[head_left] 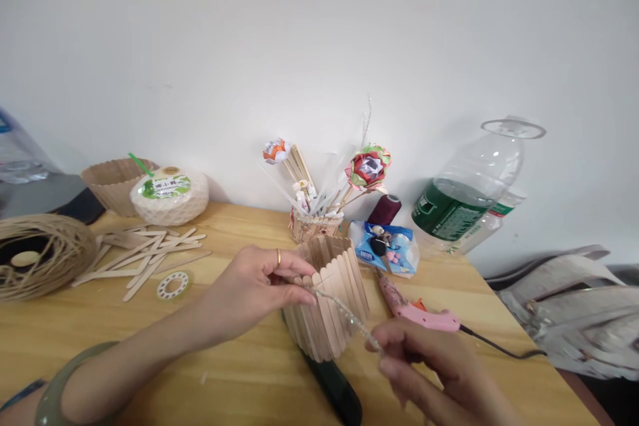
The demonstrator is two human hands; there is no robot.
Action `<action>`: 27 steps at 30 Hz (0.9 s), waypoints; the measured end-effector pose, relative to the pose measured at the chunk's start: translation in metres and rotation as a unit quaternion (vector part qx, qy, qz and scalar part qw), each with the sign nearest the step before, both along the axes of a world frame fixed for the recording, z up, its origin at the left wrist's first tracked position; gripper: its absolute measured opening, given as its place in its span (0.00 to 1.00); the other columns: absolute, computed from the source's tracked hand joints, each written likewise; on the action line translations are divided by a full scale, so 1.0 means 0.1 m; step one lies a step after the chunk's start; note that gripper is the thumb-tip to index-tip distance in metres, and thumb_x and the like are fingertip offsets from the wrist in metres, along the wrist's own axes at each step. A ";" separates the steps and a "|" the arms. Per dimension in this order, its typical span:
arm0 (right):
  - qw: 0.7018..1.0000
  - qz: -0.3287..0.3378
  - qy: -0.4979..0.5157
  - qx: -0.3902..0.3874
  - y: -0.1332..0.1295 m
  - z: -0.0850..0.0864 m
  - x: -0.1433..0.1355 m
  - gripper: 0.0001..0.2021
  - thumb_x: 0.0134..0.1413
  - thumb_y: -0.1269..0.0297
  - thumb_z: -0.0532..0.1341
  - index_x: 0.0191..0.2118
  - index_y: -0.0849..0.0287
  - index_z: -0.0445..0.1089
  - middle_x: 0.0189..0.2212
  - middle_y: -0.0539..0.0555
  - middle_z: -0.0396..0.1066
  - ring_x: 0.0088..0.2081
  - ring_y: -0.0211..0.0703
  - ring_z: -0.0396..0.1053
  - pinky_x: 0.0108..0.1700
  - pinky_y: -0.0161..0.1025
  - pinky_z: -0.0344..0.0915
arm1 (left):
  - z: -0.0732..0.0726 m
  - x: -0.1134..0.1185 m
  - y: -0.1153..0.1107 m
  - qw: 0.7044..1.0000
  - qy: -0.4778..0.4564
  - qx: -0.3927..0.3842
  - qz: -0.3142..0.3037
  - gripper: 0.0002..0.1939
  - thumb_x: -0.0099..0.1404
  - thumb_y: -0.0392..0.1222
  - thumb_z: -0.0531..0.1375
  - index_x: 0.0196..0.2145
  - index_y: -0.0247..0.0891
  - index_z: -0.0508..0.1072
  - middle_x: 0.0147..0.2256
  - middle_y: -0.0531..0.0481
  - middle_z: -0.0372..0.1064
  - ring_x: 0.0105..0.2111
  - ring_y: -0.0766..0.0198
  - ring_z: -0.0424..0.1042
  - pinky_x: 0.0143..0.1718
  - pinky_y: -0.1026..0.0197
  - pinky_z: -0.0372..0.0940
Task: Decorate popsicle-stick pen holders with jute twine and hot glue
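A basket of upright wooden craft sticks stands in front of me, tilted, over a long black object on the table. My left hand, with a ring on one finger, pinches one end of a sparkly silver cord at the basket's upper left side. The cord runs slantwise across the front of the sticks. Its other end is pinched between the thumb and fingers of my right hand, to the lower right of the basket.
A pink glue gun with a black cable lies at the right. Behind are a holder with paper flowers, a blue packet and a large bottle. Loose sticks, a tape roll and twine lie left.
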State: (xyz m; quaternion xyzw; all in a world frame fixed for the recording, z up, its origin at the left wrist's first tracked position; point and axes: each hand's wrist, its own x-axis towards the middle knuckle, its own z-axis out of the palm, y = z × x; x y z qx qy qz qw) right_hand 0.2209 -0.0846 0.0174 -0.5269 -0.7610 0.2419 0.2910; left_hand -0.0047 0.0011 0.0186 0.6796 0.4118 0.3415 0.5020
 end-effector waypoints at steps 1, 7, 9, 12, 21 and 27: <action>1.000 -0.019 -0.011 0.006 0.04 0.01 0.01 0.11 0.60 0.57 0.54 0.33 0.53 0.70 0.21 0.47 0.69 0.22 0.36 0.67 0.24 0.30 0.64 | 0.00 0.00 0.00 1.000 0.000 -0.004 -0.002 0.04 0.49 0.37 0.65 0.26 0.40 0.79 0.25 0.55 0.75 0.26 0.67 0.69 0.28 0.69 0.63; 0.992 -0.047 -0.039 0.114 0.23 0.12 0.09 0.10 0.60 0.63 0.54 0.29 0.56 0.67 0.19 0.47 0.67 0.21 0.35 0.65 0.22 0.30 0.62 | 0.02 0.03 -0.02 0.999 0.015 -0.052 -0.002 0.07 0.47 0.38 0.65 0.28 0.39 0.79 0.25 0.54 0.75 0.27 0.66 0.69 0.28 0.67 0.63; 0.986 -0.037 -0.051 0.151 0.25 0.15 0.10 0.09 0.60 0.65 0.55 0.29 0.56 0.68 0.20 0.47 0.67 0.21 0.35 0.66 0.22 0.30 0.61 | 0.02 0.03 -0.02 0.998 0.020 -0.054 0.002 0.07 0.46 0.38 0.65 0.27 0.39 0.79 0.24 0.54 0.74 0.26 0.66 0.68 0.28 0.66 0.63; 0.979 -0.029 -0.071 0.187 0.25 0.18 0.10 0.08 0.60 0.66 0.55 0.30 0.57 0.68 0.21 0.48 0.68 0.22 0.35 0.66 0.22 0.31 0.61 | 0.01 0.01 -0.02 0.998 0.023 -0.059 -0.011 0.06 0.47 0.38 0.65 0.27 0.39 0.79 0.24 0.55 0.74 0.26 0.66 0.67 0.28 0.67 0.62; 0.985 -0.051 -0.032 0.160 0.29 0.10 0.10 0.09 0.59 0.62 0.57 0.28 0.57 0.68 0.19 0.49 0.66 0.21 0.35 0.65 0.21 0.32 0.62 | 0.03 -0.02 -0.02 0.994 0.002 -0.089 -0.058 0.05 0.47 0.39 0.66 0.25 0.38 0.77 0.23 0.54 0.72 0.25 0.67 0.67 0.26 0.67 0.62; 0.987 -0.054 -0.020 0.152 0.29 0.11 0.09 0.09 0.58 0.62 0.58 0.28 0.57 0.68 0.19 0.49 0.66 0.21 0.35 0.65 0.20 0.31 0.61 | 0.02 -0.03 -0.01 0.992 -0.003 -0.103 -0.077 0.05 0.47 0.38 0.65 0.26 0.38 0.76 0.24 0.54 0.73 0.26 0.67 0.68 0.28 0.67 0.62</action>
